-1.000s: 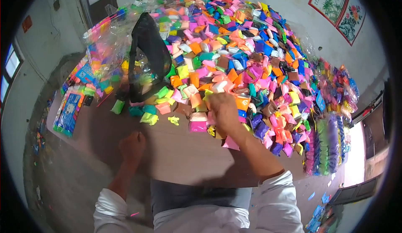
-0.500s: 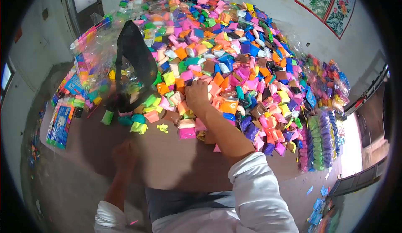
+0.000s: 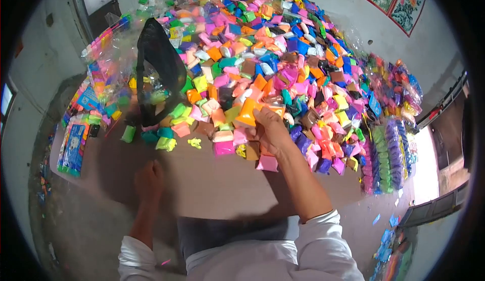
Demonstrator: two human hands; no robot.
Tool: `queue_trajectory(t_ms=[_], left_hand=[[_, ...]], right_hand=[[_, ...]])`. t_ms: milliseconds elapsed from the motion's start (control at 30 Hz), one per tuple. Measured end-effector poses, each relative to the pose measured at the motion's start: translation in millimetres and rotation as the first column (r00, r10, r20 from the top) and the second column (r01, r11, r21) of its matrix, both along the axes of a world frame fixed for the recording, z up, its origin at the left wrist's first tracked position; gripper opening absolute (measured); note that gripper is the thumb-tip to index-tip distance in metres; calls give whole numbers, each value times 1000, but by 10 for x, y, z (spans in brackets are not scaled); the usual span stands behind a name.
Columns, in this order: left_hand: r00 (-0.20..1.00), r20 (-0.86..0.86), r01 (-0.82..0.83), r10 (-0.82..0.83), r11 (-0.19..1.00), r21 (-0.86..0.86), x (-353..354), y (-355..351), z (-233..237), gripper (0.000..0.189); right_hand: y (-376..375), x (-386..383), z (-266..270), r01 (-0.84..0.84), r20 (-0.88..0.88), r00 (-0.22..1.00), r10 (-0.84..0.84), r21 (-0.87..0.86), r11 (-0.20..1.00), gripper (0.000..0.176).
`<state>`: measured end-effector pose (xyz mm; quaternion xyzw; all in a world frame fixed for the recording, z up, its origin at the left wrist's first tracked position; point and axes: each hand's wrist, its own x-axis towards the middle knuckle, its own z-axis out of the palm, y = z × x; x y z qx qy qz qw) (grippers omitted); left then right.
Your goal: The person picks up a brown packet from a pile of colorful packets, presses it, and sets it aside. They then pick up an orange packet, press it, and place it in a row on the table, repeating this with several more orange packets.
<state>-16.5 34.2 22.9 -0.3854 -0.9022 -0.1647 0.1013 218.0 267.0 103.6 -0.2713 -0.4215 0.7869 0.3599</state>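
Observation:
A small, glossy orange packet [image 3: 247, 113] is pinched between the thumb and fingers of my right hand [image 3: 272, 128], held over the near edge of the heap. The heap of small coloured packets [image 3: 242, 68] covers most of the table. My left hand [image 3: 149, 179] hangs low by the table's front, in shadow, with its fingers curled closed; whatever may be inside them is hidden. Nearest to it lie a crumpled yellow piece [image 3: 194, 142] and a yellow-green packet [image 3: 165, 143].
A black mesh-like object [image 3: 160, 69] stands upright at the heap's left. Packs of coloured sticks [image 3: 72, 149] lie at the table's left edge. Long sleeves of green packets [image 3: 381, 160] and purple packets [image 3: 395, 155] line the right edge. Clear plastic bags [image 3: 113, 54] drape the far left.
My right hand has drawn back from within the heap towards me and to the right, and now lifts the orange packet. My left hand stays near the same spot. The view has shifted slightly.

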Motion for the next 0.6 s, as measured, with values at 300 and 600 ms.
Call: queue_trajectory(t_ms=[300, 600], left_hand=[[545, 605, 296, -580, 809, 508, 870, 446, 32, 38], [211, 809, 286, -549, 826, 486, 1520, 534, 3, 41]], right_hand=[[-606, 389, -526, -159, -99, 983, 153, -60, 985, 18], [-1141, 553, -799, -92, 367, 929, 45, 113, 989, 19]])
